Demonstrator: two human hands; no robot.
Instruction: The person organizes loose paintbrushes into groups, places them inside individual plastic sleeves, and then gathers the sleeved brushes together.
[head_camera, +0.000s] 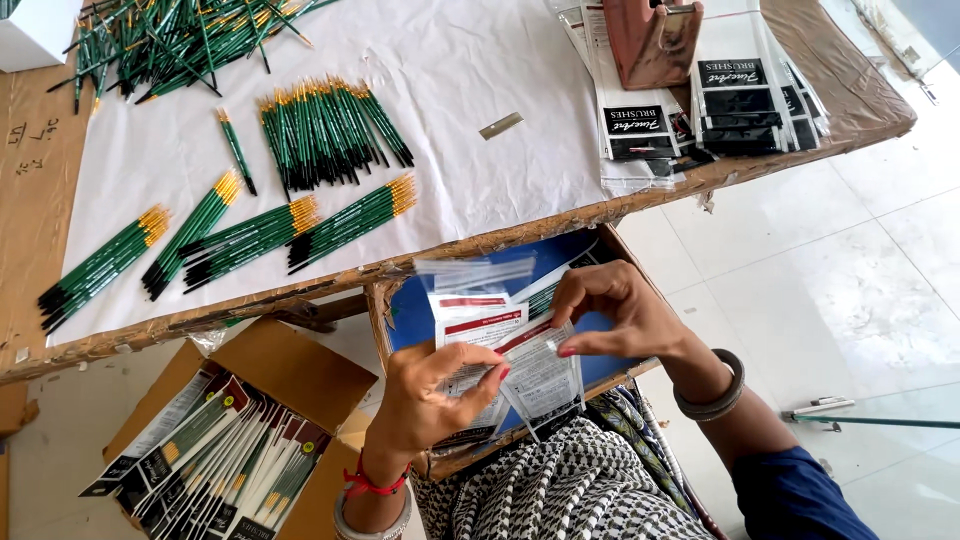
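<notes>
Head view: both hands pinching clear packet; packet contents unclear; brush pile cut off.

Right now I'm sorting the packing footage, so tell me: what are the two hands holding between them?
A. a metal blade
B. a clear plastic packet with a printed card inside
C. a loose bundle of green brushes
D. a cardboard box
B: the left hand and right hand both pinch a clear plastic packet with a printed card inside; the green brushes lie on the table.
</notes>
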